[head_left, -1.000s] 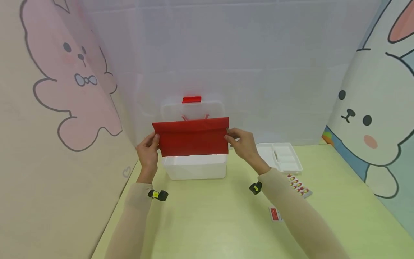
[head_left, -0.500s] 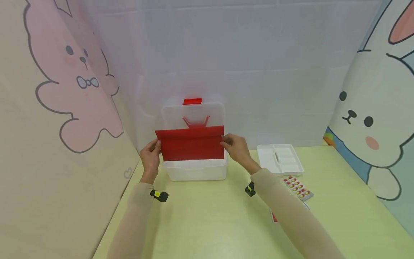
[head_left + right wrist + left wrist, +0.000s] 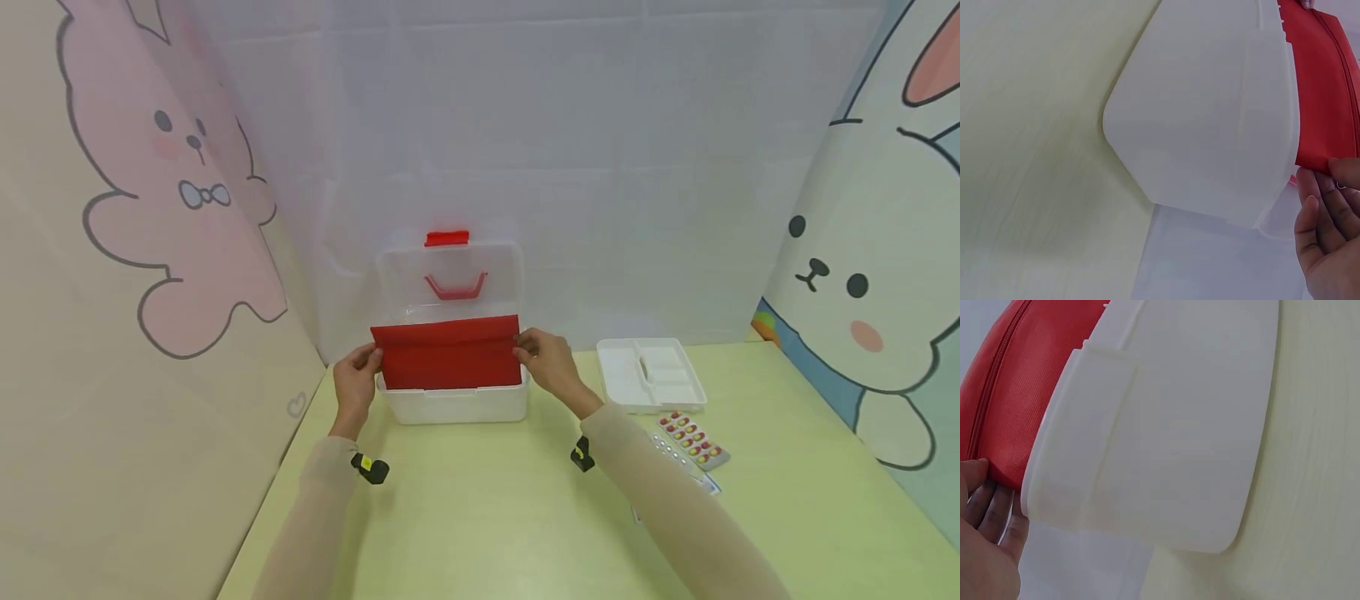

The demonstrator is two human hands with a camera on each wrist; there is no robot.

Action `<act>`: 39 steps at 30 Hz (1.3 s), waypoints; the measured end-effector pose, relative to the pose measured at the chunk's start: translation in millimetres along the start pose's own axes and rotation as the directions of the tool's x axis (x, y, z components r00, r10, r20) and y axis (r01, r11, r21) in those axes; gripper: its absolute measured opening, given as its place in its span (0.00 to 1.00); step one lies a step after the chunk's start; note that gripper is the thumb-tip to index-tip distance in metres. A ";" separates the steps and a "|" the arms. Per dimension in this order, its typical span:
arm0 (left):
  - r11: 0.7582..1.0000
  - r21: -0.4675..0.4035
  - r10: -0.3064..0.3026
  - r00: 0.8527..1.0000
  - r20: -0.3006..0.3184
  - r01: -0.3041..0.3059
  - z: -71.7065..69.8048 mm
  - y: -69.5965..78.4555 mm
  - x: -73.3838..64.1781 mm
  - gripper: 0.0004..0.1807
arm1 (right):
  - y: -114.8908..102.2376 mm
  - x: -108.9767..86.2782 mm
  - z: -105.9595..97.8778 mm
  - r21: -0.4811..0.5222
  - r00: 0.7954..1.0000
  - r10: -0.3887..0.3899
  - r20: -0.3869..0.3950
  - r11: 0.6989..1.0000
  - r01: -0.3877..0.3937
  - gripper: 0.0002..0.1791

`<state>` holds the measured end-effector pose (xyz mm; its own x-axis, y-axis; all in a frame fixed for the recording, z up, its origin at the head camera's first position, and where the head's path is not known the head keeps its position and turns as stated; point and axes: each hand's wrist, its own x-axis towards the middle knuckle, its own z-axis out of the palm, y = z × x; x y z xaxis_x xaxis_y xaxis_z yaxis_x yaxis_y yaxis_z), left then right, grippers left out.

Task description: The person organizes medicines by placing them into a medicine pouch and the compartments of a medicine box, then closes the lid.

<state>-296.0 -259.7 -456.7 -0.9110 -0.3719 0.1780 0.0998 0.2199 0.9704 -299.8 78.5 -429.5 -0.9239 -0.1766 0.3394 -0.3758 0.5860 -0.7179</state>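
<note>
A flat red zippered pouch (image 3: 450, 354) is stretched upright between both hands, its lower part at the mouth of a white plastic box (image 3: 457, 407). My left hand (image 3: 356, 385) pinches the pouch's left end, thumb on the near face. At the right end, my right hand (image 3: 551, 362) pinches the pouch beside the zipper. In the left wrist view, the zipper runs along the pouch (image 3: 1029, 381) near the thumb, and the box wall (image 3: 1166, 437) covers its lower edge. The right wrist view shows the pouch (image 3: 1319, 94) just behind the box rim.
The box's translucent lid (image 3: 405, 275) stands raised behind, with a red handle (image 3: 457, 292) and red latch (image 3: 447, 238). A white divided tray (image 3: 618, 375) lies right of the box. Blister packs of capsules (image 3: 693, 440) and pills (image 3: 670, 450) lie before it, partly behind the right sleeve.
Both hands have lowered the pouch from in front of the lid to the box's mouth. The lid's handle, partly covered before, is now in full sight.
</note>
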 end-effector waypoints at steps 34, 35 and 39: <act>0.924 0.297 0.217 0.969 0.118 -0.243 -10.4 -17.5 -1.3 0.12 | 9.6 -2.0 6.6 -0.079 0.994 -0.030 0.103 0.996 0.039 0.18; 0.923 0.295 0.221 0.968 0.115 -0.246 -10.4 -17.3 -1.6 0.12 | 10.0 -2.2 7.0 -0.076 0.993 -0.039 0.114 0.996 0.048 0.16; 0.928 0.277 0.224 0.968 0.112 -0.247 -9.9 -14.8 -2.9 0.12 | 10.7 -3.2 8.5 -0.054 0.990 -0.065 0.123 0.996 0.072 0.11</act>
<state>-290.9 -270.8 -470.0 -0.9044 -0.2094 0.3718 0.2071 0.5463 0.8116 -301.5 78.6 -443.5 -0.8994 -0.3105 0.3078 -0.4369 0.6135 -0.6578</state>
